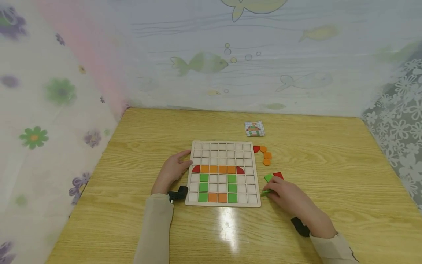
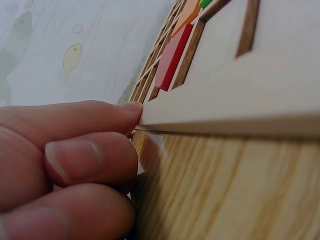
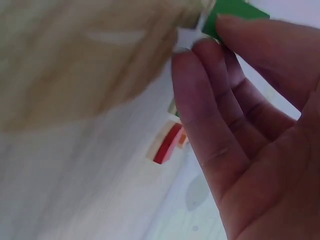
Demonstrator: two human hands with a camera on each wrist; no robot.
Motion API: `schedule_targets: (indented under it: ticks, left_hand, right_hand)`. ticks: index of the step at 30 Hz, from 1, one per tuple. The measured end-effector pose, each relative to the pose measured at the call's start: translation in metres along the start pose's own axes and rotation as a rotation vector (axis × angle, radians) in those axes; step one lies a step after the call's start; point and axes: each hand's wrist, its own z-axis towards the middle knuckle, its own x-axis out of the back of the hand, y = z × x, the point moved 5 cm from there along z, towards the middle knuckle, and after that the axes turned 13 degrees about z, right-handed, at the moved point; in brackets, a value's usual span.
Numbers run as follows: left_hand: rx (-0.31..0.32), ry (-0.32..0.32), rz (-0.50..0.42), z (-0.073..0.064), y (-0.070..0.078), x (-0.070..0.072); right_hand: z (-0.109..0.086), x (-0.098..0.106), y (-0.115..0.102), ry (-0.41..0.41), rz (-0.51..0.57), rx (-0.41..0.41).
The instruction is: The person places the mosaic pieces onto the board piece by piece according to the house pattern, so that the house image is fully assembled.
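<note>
A white grid board (image 1: 246,187) lies on the table with red, orange and green tiles set in its lower rows. At its left edge rests my left hand (image 1: 172,169), fingertips (image 2: 131,107) touching the rim beside a red quarter-round tile (image 2: 172,60). Just off the board's lower right edge, my right hand (image 1: 291,198) pinches a green tile (image 1: 266,192) between thumb and fingers. The same green tile (image 3: 232,17) shows at the fingertips in the right wrist view. A loose green tile (image 1: 268,177) and a red tile (image 1: 278,175) lie beyond that hand.
Right of the board lie a red tile (image 1: 256,149), two orange rounded tiles (image 1: 263,149) and an orange square tile (image 1: 267,156). A small pattern card (image 1: 254,129) sits behind the board. Printed curtains (image 1: 211,88) border the wooden table (image 1: 329,157).
</note>
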Motion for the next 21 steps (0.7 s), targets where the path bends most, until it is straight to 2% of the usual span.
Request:
schedule_targets:
  ticks: [6,12,16,21]
  left_hand:
    - [-0.004,0.005,-0.005,0.0,0.0,0.0]
    - [-0.007,0.001,-0.015,0.001,-0.001,0.0]
    - [-0.012,-0.003,-0.025,0.001,-0.001,0.001]
    - [-0.033,0.004,-0.001,0.001,0.001,0.001]
  right_hand:
    - [0.007,0.002,0.002,-0.008,0.001,-0.039]
    - [0.023,0.004,-0.001,0.035,0.061,-0.068]
    - [0.037,0.005,-0.009,0.065,0.122,-0.054]
    - [0.056,0.002,-0.023,0.077,0.164,-0.08]
